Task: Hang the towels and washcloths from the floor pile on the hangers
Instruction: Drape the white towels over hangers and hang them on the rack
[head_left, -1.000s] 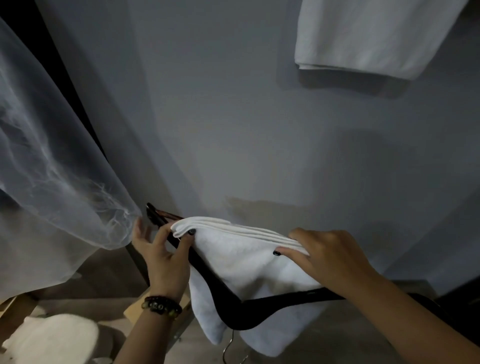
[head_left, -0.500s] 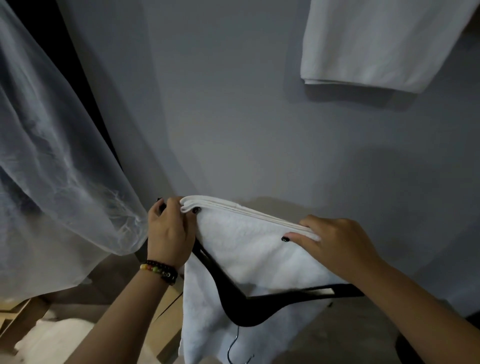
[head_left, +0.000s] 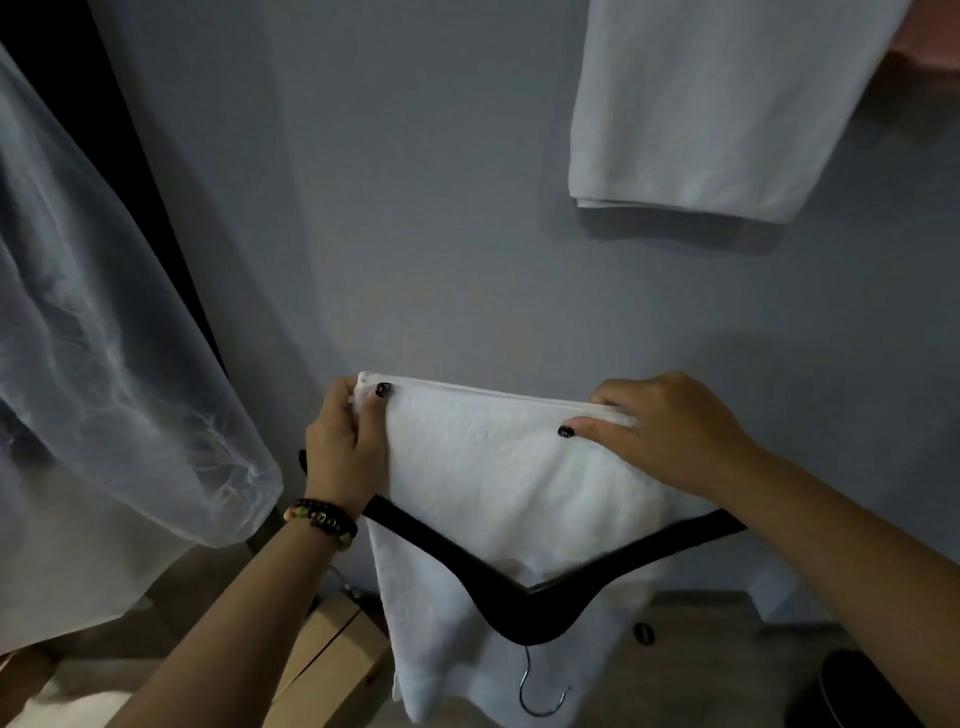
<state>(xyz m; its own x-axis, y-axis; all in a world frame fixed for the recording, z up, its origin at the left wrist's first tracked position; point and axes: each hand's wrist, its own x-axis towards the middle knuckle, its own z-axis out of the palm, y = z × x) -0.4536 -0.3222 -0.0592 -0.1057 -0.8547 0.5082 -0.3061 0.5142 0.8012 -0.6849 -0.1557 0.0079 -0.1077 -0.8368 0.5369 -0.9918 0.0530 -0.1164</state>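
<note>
A white towel is folded over the bar of a black hanger held upside down, its metal hook pointing at the floor. My left hand grips the towel's left top corner together with the hanger bar. At the right top edge my right hand pinches the fold, thumb on the near face. The hanger bar itself is hidden under the cloth. A second white towel hangs high on the grey wall at the upper right.
A sheer plastic cover bulges on the left. A cardboard box stands on the floor below my left forearm. White cloth lies at the bottom left corner. A dark round object sits at the bottom right.
Both hands have lifted the towel and hanger higher and spread apart along the folded edge. My left hand went from open beside the hanger to gripping the towel's left corner.
</note>
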